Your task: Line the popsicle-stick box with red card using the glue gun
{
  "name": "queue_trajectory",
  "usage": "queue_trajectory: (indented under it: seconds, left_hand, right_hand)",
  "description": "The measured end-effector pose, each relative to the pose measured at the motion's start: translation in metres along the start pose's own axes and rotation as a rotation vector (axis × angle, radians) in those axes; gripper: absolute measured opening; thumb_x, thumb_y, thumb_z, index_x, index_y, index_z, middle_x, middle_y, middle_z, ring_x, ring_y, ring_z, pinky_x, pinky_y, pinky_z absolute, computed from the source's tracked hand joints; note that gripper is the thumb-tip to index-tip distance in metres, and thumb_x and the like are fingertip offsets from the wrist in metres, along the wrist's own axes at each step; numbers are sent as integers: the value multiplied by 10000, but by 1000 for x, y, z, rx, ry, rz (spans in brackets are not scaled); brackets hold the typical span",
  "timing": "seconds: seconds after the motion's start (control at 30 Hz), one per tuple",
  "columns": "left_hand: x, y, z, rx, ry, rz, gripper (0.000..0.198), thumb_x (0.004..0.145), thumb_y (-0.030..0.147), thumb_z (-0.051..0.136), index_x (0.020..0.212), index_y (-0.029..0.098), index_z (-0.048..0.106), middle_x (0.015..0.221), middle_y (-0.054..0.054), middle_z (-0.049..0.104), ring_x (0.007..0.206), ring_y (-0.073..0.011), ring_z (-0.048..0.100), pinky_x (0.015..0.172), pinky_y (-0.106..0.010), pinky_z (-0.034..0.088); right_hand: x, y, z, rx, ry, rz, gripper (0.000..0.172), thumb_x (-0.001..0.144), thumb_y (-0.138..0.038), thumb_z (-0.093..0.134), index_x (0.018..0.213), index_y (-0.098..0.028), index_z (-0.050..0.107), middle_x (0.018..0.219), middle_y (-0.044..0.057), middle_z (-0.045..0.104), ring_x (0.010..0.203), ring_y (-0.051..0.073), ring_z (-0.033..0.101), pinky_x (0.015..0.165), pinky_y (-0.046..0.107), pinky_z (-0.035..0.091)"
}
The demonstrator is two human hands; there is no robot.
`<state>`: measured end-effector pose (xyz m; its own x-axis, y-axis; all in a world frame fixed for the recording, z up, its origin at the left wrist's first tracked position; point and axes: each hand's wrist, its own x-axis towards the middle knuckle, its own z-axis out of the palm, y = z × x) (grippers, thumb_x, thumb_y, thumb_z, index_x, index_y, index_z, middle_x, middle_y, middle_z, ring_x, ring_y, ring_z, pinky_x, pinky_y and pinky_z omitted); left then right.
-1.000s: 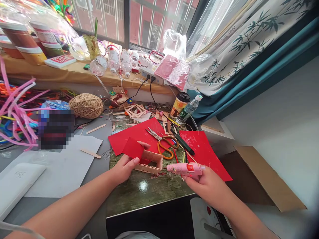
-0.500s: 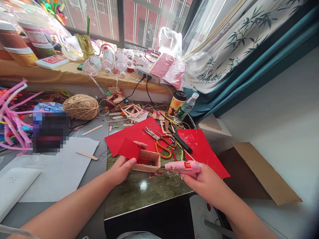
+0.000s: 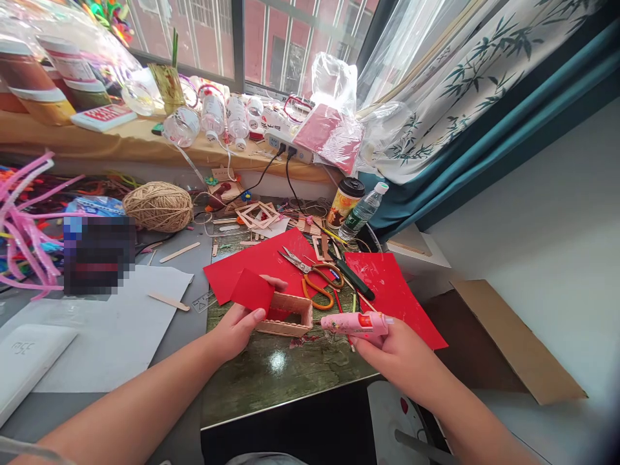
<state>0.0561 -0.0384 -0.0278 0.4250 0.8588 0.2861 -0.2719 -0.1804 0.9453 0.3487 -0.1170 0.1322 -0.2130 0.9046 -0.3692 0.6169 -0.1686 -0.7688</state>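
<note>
My left hand (image 3: 239,329) is closed around the left end of a small open box made of wooden craft sticks (image 3: 285,326). A small piece of red paper (image 3: 252,290) is at that same end, against the box and my fingers; how it is fixed there I cannot tell. My right hand (image 3: 387,342) grips a pink hot glue gun (image 3: 353,323), its nozzle pointing left at the box's right end, close beside it. Behind the box, scissors with orange handles (image 3: 317,278) lie open on a larger red sheet (image 3: 271,255).
A black-handled tool (image 3: 356,278) and another red sheet (image 3: 394,294) lie to the right. Further back stand a paper cup (image 3: 345,203) and a water bottle (image 3: 364,212). Loose craft sticks (image 3: 259,216), a twine ball (image 3: 159,206) and white paper (image 3: 130,336) cover other spots.
</note>
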Motion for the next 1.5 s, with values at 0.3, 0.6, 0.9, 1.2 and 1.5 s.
queue_trajectory:
  seconds: [0.3,0.6,0.9,1.2,1.5]
  left_hand:
    - [0,3,-1,42,-5,23,503,1039,516,546,1450,228,577,1412,-148,667,1410,-363,550,1218,-513,385]
    - [1,5,2,13,-4,-8,535,1026,558,554,1444,226,583,1401,-154,674,1371,-376,583,1177,-518,437]
    - [1,6,2,6,-8,0,529,1028,543,561,1456,232,570,1410,-152,670,1385,-369,575,1172,-508,444]
    - [1,5,0,59,-9,5,534,1036,557,550,1459,232,570,1400,-149,677,1378,-368,582,1189,-506,419]
    - [0,5,-1,73,-13,7,542,1041,544,549,1483,230,543,1422,-151,666,1364,-367,592,1194,-510,410]
  right_hand:
    - [2,-5,0,-17,59,-20,463,944,-252,614,1375,-321,769,1209,24,834,1144,293,764,1064,433,589]
    - [1,-2,0,-3,73,18,485,920,-266,606,1371,-329,773,959,7,853,895,275,781,790,366,639]
    - [3,-2,-1,-92,55,53,513,963,-252,549,1440,-325,722,609,-47,693,583,177,640,660,290,540]
    - [3,-3,-1,-71,47,7,508,932,-270,581,1407,-335,749,968,-7,841,828,244,748,751,331,592]
    - [3,0,0,-88,45,51,529,935,-264,569,1437,-329,726,888,-15,820,700,213,700,688,308,566]
